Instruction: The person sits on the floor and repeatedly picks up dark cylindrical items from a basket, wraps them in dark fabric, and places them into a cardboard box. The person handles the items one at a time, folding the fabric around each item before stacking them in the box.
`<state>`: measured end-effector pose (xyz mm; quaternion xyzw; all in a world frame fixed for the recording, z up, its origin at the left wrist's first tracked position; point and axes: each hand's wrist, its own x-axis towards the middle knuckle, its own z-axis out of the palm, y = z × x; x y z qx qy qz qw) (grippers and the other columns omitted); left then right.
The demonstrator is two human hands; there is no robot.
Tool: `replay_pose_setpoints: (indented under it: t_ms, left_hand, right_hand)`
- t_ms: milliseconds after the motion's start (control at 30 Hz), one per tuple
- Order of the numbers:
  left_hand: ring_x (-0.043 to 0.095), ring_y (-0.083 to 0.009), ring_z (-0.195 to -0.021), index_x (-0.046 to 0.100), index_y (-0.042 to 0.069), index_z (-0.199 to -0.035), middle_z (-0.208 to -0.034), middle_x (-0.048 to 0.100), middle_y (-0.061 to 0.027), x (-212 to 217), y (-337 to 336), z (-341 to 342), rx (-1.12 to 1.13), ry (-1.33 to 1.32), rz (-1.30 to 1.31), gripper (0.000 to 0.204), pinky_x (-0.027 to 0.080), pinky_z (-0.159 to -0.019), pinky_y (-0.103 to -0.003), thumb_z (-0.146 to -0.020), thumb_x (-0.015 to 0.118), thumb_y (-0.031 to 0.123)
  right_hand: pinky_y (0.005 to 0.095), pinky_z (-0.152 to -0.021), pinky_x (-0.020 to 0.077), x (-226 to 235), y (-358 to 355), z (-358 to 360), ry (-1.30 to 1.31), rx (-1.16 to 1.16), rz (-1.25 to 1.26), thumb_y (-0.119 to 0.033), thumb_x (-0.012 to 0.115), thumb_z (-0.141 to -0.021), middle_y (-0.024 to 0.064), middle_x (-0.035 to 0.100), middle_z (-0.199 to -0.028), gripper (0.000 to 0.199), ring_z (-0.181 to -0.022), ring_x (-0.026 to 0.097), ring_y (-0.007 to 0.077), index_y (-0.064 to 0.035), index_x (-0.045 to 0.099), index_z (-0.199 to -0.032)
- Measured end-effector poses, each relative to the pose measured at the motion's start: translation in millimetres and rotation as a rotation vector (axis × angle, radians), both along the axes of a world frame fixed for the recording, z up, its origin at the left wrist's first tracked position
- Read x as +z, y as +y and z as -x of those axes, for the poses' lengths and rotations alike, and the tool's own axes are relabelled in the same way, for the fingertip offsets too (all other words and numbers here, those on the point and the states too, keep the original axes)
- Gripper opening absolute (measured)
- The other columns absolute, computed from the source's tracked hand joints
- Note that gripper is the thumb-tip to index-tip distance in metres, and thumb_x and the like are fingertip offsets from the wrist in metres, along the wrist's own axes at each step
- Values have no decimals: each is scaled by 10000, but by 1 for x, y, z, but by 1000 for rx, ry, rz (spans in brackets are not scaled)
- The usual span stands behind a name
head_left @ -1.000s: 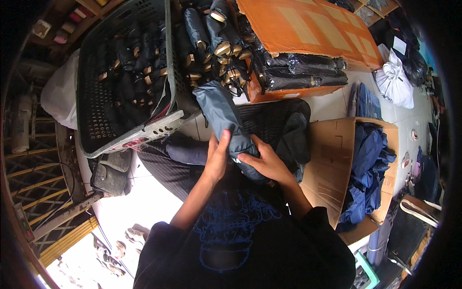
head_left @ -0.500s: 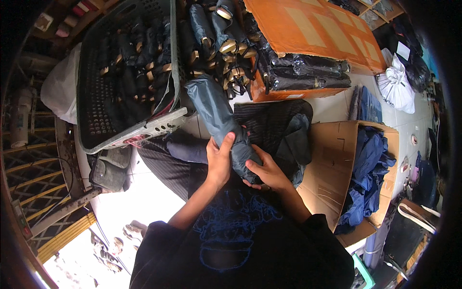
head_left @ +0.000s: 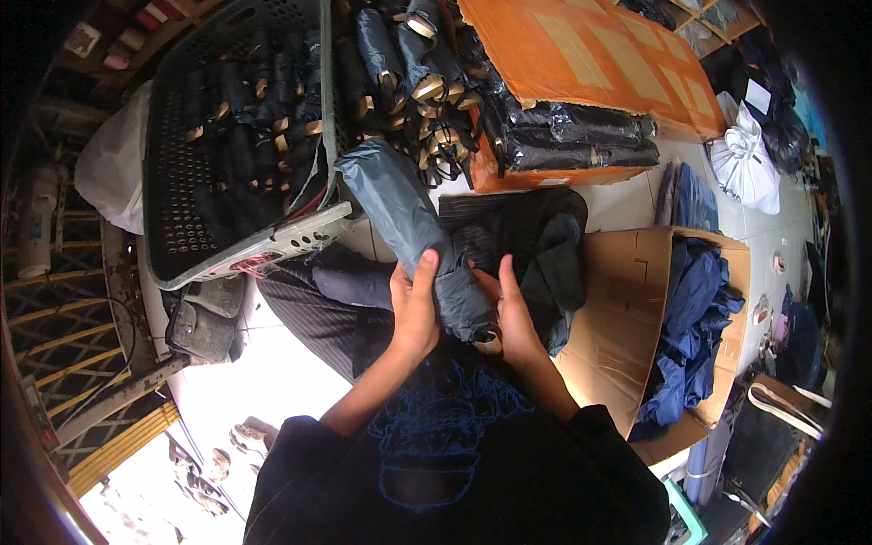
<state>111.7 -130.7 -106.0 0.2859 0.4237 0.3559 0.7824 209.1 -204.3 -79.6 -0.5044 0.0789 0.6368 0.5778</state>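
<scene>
A folded umbrella (head_left: 400, 213) in dark grey-blue cloth slants across my lap, its wide end up and to the left. At its lower end a pale handle tip (head_left: 489, 342) shows. My left hand (head_left: 416, 309) is closed round its lower half, thumb on top and the other fingers hidden underneath. Beside the handle end, my right hand (head_left: 516, 322) has its thumb raised off the cloth, with its fingers stretched along the umbrella's right side. A dark grey cloth piece (head_left: 556, 291) lies over my right leg.
A dark plastic basket (head_left: 332, 100) holds many folded umbrellas. More umbrellas (head_left: 431, 91) are stacked beside it. Orange carton (head_left: 627, 54) with plastic-wrapped packs stands ahead; an open brown carton (head_left: 609, 318) with blue cloth (head_left: 690, 318) stands at my right.
My right thumb has lifted off the umbrella and the right hand has shifted to its side, uncovering the pale handle tip. The umbrella's upper end has swung slightly left.
</scene>
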Motion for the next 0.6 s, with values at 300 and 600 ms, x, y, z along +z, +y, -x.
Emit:
replay_pose_setpoints:
  t_ms: [300, 600]
  left_hand:
    - [624, -211, -906, 520, -25, -1138, -1038, 631, -135, 3, -19, -9, -34, -134, 36, 367, 499, -826, -346, -928, 596, 266]
    - [597, -229, -1002, 494, 11, -1182, -1118, 609, -116, 1, -32, -7, -80, -228, 42, 369, 480, -877, -376, -937, 566, 278]
  right_hand:
    - [448, -954, 396, -34, -13, -11, 29, -595, -274, -509, 315, -957, 99, 558, -831, 539, -864, 531, 270, -47, 583, -885]
    - [551, -840, 442, -31, -2, -30, 82, -676, -319, -466, 361, -947, 87, 515, -765, 470, -799, 516, 264, -63, 566, -820]
